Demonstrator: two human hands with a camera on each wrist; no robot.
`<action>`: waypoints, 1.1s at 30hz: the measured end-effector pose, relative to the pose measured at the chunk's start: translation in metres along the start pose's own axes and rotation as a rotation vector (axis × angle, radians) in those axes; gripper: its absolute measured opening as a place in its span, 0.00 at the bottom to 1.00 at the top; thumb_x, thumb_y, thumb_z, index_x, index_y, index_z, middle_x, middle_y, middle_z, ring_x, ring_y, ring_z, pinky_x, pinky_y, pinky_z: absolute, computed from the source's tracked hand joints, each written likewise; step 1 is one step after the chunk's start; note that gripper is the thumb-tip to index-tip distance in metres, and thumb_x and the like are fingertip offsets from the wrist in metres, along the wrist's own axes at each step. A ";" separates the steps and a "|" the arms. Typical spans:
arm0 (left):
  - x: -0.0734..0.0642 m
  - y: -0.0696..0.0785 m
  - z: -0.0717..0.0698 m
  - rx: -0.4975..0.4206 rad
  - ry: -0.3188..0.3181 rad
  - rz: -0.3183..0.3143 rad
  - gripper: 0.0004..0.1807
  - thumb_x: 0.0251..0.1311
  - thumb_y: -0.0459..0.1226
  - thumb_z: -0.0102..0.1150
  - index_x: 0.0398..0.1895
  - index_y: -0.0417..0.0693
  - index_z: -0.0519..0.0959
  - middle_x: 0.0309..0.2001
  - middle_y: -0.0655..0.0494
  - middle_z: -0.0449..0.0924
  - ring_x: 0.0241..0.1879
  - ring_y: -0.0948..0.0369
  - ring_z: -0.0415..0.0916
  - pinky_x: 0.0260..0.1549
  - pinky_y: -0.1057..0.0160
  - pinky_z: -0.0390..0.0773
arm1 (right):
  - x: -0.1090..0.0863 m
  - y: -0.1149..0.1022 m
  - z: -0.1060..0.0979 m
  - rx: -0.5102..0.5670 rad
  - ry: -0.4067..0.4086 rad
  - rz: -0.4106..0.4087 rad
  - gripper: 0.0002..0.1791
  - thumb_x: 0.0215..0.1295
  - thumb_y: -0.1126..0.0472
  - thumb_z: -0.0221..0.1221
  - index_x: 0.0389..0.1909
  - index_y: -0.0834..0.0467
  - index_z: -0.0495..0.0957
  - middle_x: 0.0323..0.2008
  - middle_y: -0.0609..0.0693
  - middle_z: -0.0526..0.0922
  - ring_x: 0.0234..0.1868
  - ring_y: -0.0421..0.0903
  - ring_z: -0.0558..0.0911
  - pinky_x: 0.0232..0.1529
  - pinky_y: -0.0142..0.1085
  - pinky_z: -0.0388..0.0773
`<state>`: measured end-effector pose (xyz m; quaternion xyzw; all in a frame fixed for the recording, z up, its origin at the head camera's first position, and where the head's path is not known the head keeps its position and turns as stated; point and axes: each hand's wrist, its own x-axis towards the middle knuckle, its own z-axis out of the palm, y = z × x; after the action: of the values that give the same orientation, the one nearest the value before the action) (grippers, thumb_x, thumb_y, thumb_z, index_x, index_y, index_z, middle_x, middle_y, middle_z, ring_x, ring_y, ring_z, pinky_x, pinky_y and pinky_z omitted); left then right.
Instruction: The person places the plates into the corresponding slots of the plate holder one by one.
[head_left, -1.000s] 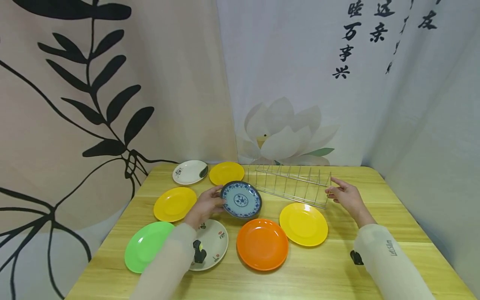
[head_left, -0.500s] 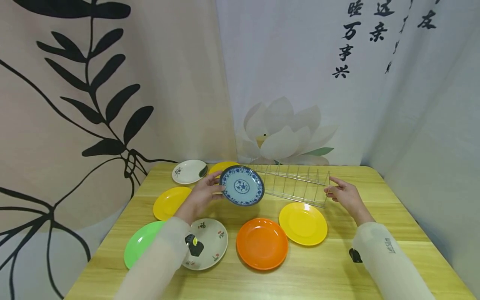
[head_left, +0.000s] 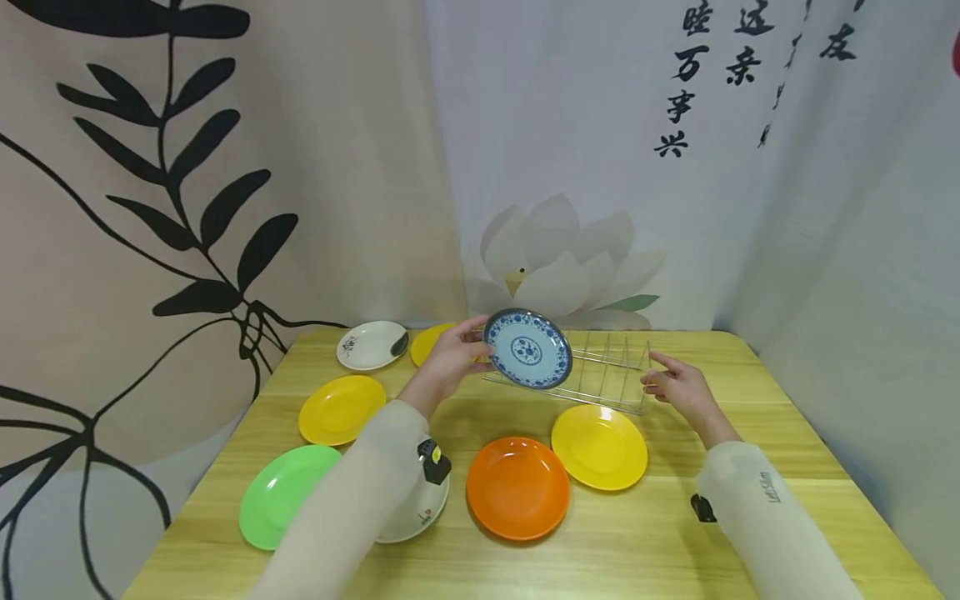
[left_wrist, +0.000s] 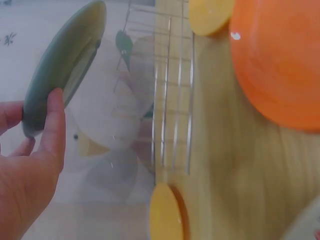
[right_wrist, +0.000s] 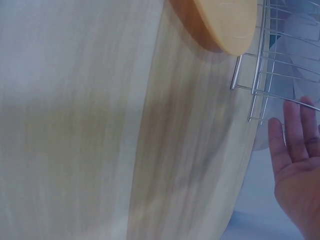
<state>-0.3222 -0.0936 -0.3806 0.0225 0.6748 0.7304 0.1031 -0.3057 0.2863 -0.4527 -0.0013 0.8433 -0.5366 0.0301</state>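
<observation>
My left hand (head_left: 450, 358) pinches the left edge of a blue-and-white patterned plate (head_left: 528, 350), held tilted above the table. In the left wrist view, fingers show on both faces of this plate (left_wrist: 62, 62). Behind and below it stands a long wire rack (head_left: 600, 375), partly hidden by the plate. At the rack's right end, my right hand (head_left: 682, 392) holds the end wire between thumb and fingers. The right wrist view has the right hand's fingertips (right_wrist: 295, 112) right at the rack's wires (right_wrist: 280, 95); its thumb is out of that view.
An orange plate (head_left: 517, 490) and a yellow plate (head_left: 600, 447) lie in front of the rack. On the left are a green plate (head_left: 281, 492), a yellow plate (head_left: 341, 408) and a white plate (head_left: 371, 345). The left sleeve partly covers a patterned plate (head_left: 420, 512).
My left hand has lifted the blue-and-white plate and carried it right and back, from the front of the rack to over it. The right hand stays at the rack's end.
</observation>
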 end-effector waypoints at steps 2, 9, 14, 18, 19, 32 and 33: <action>0.006 0.004 0.012 0.014 -0.016 0.008 0.34 0.64 0.23 0.55 0.73 0.46 0.65 0.58 0.41 0.70 0.51 0.49 0.73 0.47 0.52 0.82 | 0.000 0.000 0.000 -0.016 -0.001 -0.019 0.31 0.78 0.58 0.45 0.77 0.60 0.52 0.57 0.69 0.77 0.56 0.62 0.79 0.59 0.52 0.74; 0.024 0.015 0.052 0.048 -0.038 0.041 0.35 0.64 0.23 0.55 0.75 0.45 0.62 0.61 0.39 0.68 0.51 0.48 0.74 0.47 0.51 0.82 | 0.003 0.001 -0.001 -0.058 -0.003 -0.047 0.31 0.78 0.58 0.47 0.76 0.63 0.54 0.55 0.69 0.78 0.53 0.62 0.81 0.58 0.52 0.76; 0.035 0.016 0.073 0.067 -0.031 0.052 0.35 0.65 0.24 0.55 0.75 0.46 0.62 0.62 0.39 0.67 0.49 0.49 0.76 0.46 0.53 0.83 | 0.005 0.002 -0.002 -0.051 0.003 -0.032 0.31 0.76 0.58 0.48 0.76 0.62 0.54 0.54 0.68 0.79 0.52 0.60 0.82 0.58 0.52 0.76; 0.043 0.013 0.085 0.069 -0.018 0.055 0.34 0.64 0.24 0.56 0.74 0.46 0.63 0.59 0.40 0.69 0.46 0.50 0.77 0.49 0.50 0.81 | 0.005 0.002 -0.003 -0.049 0.006 -0.032 0.31 0.77 0.58 0.50 0.76 0.62 0.55 0.54 0.68 0.79 0.51 0.60 0.82 0.57 0.51 0.76; 0.045 0.013 0.088 0.070 -0.015 0.058 0.34 0.64 0.24 0.56 0.74 0.45 0.63 0.59 0.40 0.69 0.45 0.51 0.77 0.50 0.49 0.81 | 0.005 0.003 -0.004 -0.046 0.005 -0.034 0.32 0.77 0.58 0.50 0.76 0.62 0.55 0.54 0.68 0.79 0.51 0.60 0.82 0.57 0.50 0.77; 0.061 0.018 0.121 0.123 -0.043 0.083 0.34 0.65 0.24 0.53 0.75 0.43 0.61 0.50 0.43 0.72 0.43 0.50 0.79 0.47 0.52 0.82 | 0.007 0.007 -0.006 -0.001 0.011 -0.038 0.32 0.76 0.58 0.53 0.75 0.63 0.56 0.53 0.68 0.80 0.50 0.61 0.83 0.52 0.42 0.81; 0.062 0.018 0.123 0.128 -0.049 0.085 0.34 0.65 0.24 0.53 0.75 0.43 0.61 0.49 0.43 0.72 0.43 0.50 0.78 0.47 0.52 0.82 | 0.007 0.007 -0.005 -0.002 0.013 -0.037 0.32 0.76 0.58 0.52 0.75 0.63 0.56 0.53 0.68 0.80 0.50 0.61 0.83 0.51 0.42 0.81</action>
<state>-0.3641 0.0374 -0.3581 0.0755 0.7159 0.6886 0.0870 -0.3123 0.2939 -0.4568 -0.0137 0.8439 -0.5361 0.0148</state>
